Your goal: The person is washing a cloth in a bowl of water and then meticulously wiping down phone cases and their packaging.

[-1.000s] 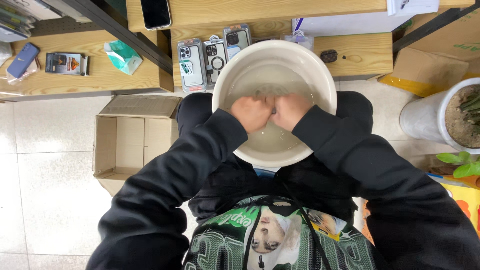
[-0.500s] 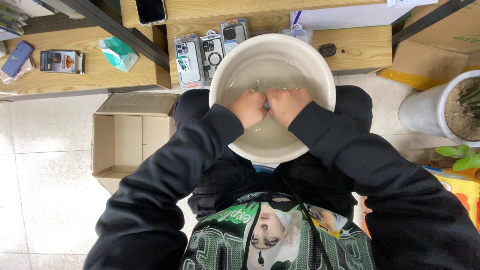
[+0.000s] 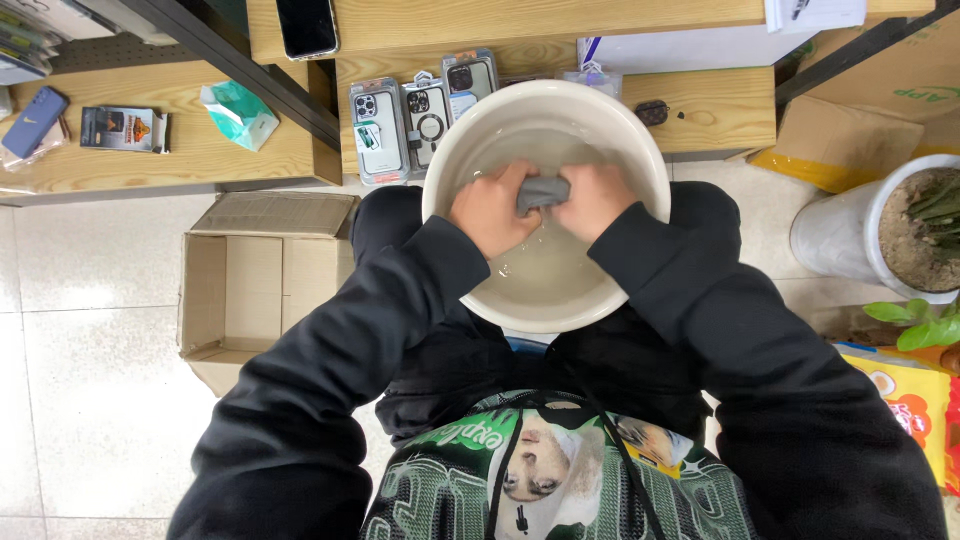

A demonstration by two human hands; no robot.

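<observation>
A round white basin (image 3: 640, 150) with shallow cloudy water rests on my lap. Both my hands are inside it, close together. My left hand (image 3: 490, 208) and my right hand (image 3: 597, 200) each grip one end of a small grey cloth (image 3: 541, 191), which is bunched between them just above the water. Black sleeves cover both arms to the wrists.
An open cardboard box (image 3: 262, 285) stands on the tiled floor at my left. Low wooden shelves (image 3: 200, 150) ahead hold several phone cases (image 3: 405, 118), a phone (image 3: 307, 26) and a green packet (image 3: 240, 112). A white plant pot (image 3: 880, 235) stands at right.
My hands have lifted slightly and the grey cloth now shows between them; earlier the fists were pressed together with the cloth hidden. The view has shifted a little.
</observation>
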